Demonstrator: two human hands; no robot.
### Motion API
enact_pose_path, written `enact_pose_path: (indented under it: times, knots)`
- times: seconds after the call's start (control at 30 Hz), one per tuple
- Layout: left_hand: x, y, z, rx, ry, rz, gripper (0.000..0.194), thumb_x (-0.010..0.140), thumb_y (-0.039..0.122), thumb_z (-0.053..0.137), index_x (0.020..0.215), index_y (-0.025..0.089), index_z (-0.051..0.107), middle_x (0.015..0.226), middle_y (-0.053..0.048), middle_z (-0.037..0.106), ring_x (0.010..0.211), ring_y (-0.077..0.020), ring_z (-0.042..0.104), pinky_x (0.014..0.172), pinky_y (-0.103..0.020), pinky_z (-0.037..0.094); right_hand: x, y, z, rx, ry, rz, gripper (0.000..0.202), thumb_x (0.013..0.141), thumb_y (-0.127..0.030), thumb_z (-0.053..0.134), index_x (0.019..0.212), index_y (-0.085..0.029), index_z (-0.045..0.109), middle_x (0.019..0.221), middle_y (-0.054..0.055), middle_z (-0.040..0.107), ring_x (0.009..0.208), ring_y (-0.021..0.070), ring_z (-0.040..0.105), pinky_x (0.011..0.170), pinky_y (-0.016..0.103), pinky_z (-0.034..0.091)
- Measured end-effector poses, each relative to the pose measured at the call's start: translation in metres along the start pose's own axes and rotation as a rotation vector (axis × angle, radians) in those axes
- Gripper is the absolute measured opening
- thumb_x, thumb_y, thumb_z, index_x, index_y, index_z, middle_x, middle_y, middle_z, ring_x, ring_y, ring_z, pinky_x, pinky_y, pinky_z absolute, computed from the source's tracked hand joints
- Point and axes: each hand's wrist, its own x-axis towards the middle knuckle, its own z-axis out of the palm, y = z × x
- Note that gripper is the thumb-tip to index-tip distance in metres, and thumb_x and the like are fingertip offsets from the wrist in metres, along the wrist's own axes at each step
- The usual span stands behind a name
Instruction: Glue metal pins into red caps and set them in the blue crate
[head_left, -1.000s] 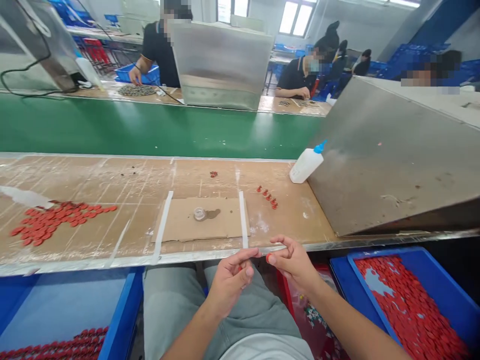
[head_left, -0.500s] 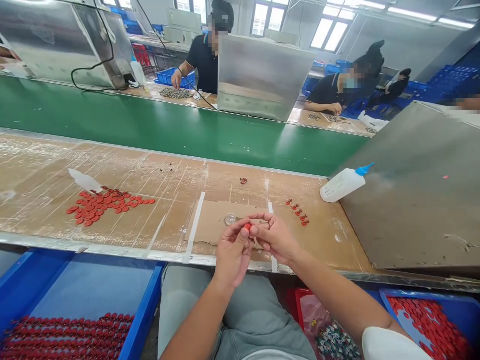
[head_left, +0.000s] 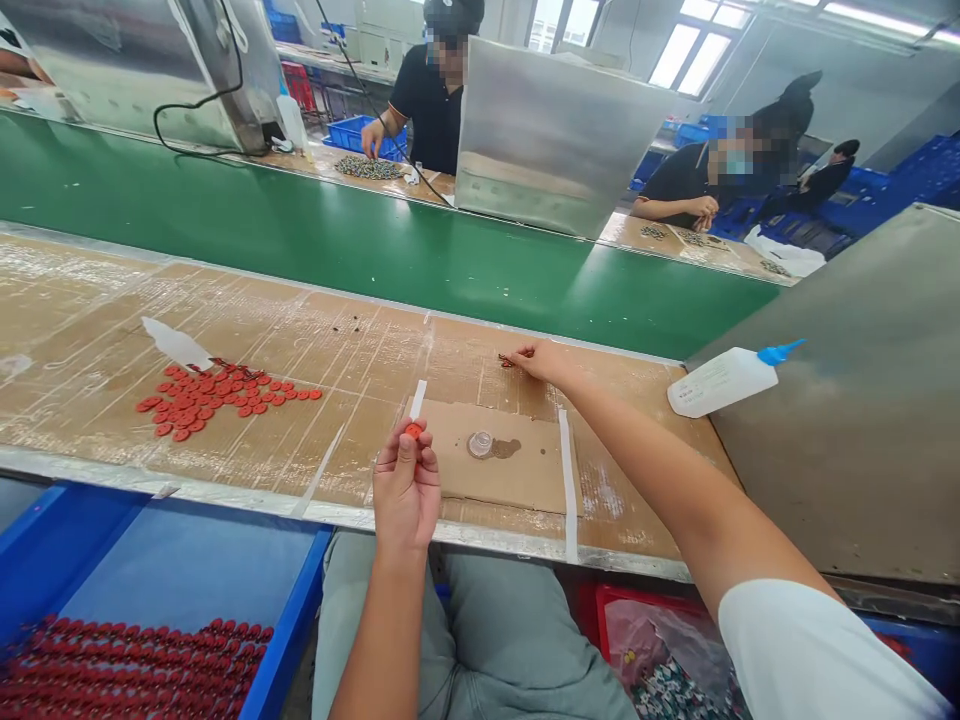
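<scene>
While the left hand [head_left: 407,490] is raised over the near edge of the bench [head_left: 375,345], the right hand [head_left: 544,360] reaches across to its farther part. Head view, items as follows.

Left grip: thumb and fingertips closed together on one small red piece [head_left: 413,430], held upright at the fingertips, above the bench and just left of the cardboard sheet [head_left: 502,490].

Right grip: fingertips bunched at a small cluster of dark red parts [head_left: 507,361] beyond the cardboard; whether they have closed on one, cannot tell.

Cardboard sheet: flat, with white tape [head_left: 568,480] along its right side; on it, one small clear round container [head_left: 480,444], a brownish stain beside it.

Red discs [head_left: 187,410]: one loose spread, left part of bench, touching a whitish translucent item [head_left: 176,343].

Bottle [head_left: 724,382]: white, blue nozzle, tilted, near the metal box [head_left: 847,400] at right.

Blue bin [head_left: 202,540]: below the bench, lower left, holding rows of red pieces [head_left: 150,665].

Across the green strip [head_left: 360,240]: two seated co-workers.
</scene>
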Motion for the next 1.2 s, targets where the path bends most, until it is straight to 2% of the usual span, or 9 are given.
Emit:
enact_pose_path:
  times: [0.1, 0.23, 0.43, 0.53, 0.67, 0.77, 1.03, 1.13, 1.2]
  knots:
    - [0.007, 0.004, -0.013, 0.007, 0.024, -0.01, 0.022, 0.066, 0.023, 0.079, 0.086, 0.019, 0.072, 0.089, 0.002, 0.074, 0.074, -0.0013, 0.066, 0.066, -0.005, 0.052, 0.01, -0.004, 0.003, -0.019, -0.042, -0.014, 0.034, 0.073, -0.053, 0.067, 0.082, -0.02, 0.074, 0.08, 0.004, 0.074, 0.065, 0.0134, 0.059, 0.057, 0.024, 0.04]
    - [0.012, 0.002, -0.024, -0.02, 0.038, -0.04, 0.021, 0.066, 0.021, 0.078, 0.086, 0.018, 0.072, 0.089, 0.001, 0.075, 0.075, -0.002, 0.068, 0.069, -0.006, 0.054, 0.022, -0.01, 0.006, -0.059, -0.086, -0.052, 0.03, 0.074, -0.047, 0.069, 0.084, -0.018, 0.073, 0.079, 0.005, 0.073, 0.064, 0.0125, 0.059, 0.058, 0.024, 0.042]
    - [0.014, -0.004, -0.026, -0.031, 0.037, -0.078, 0.023, 0.065, 0.019, 0.079, 0.086, 0.017, 0.072, 0.089, 0.0, 0.076, 0.074, -0.0029, 0.069, 0.07, -0.006, 0.054, 0.033, -0.022, 0.013, -0.192, -0.14, -0.162, 0.02, 0.081, -0.037, 0.064, 0.079, -0.017, 0.069, 0.073, 0.003, 0.071, 0.059, 0.0115, 0.057, 0.059, 0.024, 0.042]
    - [0.016, -0.006, -0.026, -0.037, 0.027, -0.07, 0.022, 0.066, 0.02, 0.079, 0.087, 0.018, 0.072, 0.089, 0.0, 0.076, 0.075, -0.0024, 0.069, 0.071, -0.006, 0.054, 0.032, -0.027, 0.015, -0.263, -0.139, -0.245, 0.014, 0.082, -0.032, 0.064, 0.083, -0.018, 0.067, 0.078, 0.004, 0.071, 0.064, 0.0131, 0.058, 0.063, 0.024, 0.042]
    - [0.018, -0.009, -0.025, 0.0, 0.023, -0.051, 0.022, 0.068, 0.02, 0.077, 0.089, 0.017, 0.072, 0.089, -0.001, 0.076, 0.075, -0.0037, 0.07, 0.073, -0.009, 0.055, 0.025, -0.033, 0.014, -0.326, -0.111, -0.377, 0.011, 0.083, -0.028, 0.063, 0.09, -0.021, 0.068, 0.093, 0.005, 0.071, 0.081, 0.0173, 0.061, 0.072, 0.027, 0.043]
    - [0.017, -0.011, -0.025, 0.03, 0.023, -0.045, 0.022, 0.067, 0.019, 0.078, 0.089, 0.018, 0.072, 0.088, 0.0, 0.076, 0.075, -0.0045, 0.07, 0.074, -0.011, 0.055, 0.017, -0.038, 0.012, -0.344, -0.105, -0.464, 0.013, 0.084, -0.024, 0.059, 0.091, -0.02, 0.07, 0.097, 0.006, 0.071, 0.089, 0.0187, 0.061, 0.079, 0.028, 0.044]
    - [0.015, -0.009, -0.025, 0.059, 0.009, -0.059, 0.022, 0.067, 0.019, 0.077, 0.089, 0.019, 0.073, 0.093, 0.0, 0.076, 0.078, -0.0053, 0.071, 0.074, -0.011, 0.055, -0.02, -0.042, -0.003, -0.422, -0.24, -0.735, 0.022, 0.083, -0.015, 0.055, 0.093, -0.018, 0.074, 0.101, 0.007, 0.071, 0.087, 0.0185, 0.065, 0.08, 0.027, 0.046]
    - [0.016, -0.009, -0.025, 0.046, 0.0, -0.059, 0.021, 0.068, 0.018, 0.077, 0.089, 0.019, 0.073, 0.093, 0.0, 0.076, 0.079, -0.0054, 0.071, 0.075, -0.011, 0.055, -0.038, -0.041, -0.002, -0.48, -0.274, -0.743, 0.023, 0.08, -0.014, 0.057, 0.093, -0.02, 0.074, 0.095, 0.006, 0.073, 0.085, 0.0194, 0.065, 0.077, 0.027, 0.047]
    - [0.016, -0.009, -0.025, 0.039, -0.004, -0.059, 0.021, 0.068, 0.018, 0.077, 0.089, 0.02, 0.073, 0.093, 0.0, 0.076, 0.079, -0.0053, 0.071, 0.075, -0.011, 0.055, -0.048, -0.04, 0.002, -0.436, -0.261, -0.687, 0.022, 0.077, -0.014, 0.06, 0.092, -0.02, 0.074, 0.088, 0.004, 0.074, 0.079, 0.0186, 0.066, 0.073, 0.027, 0.047]
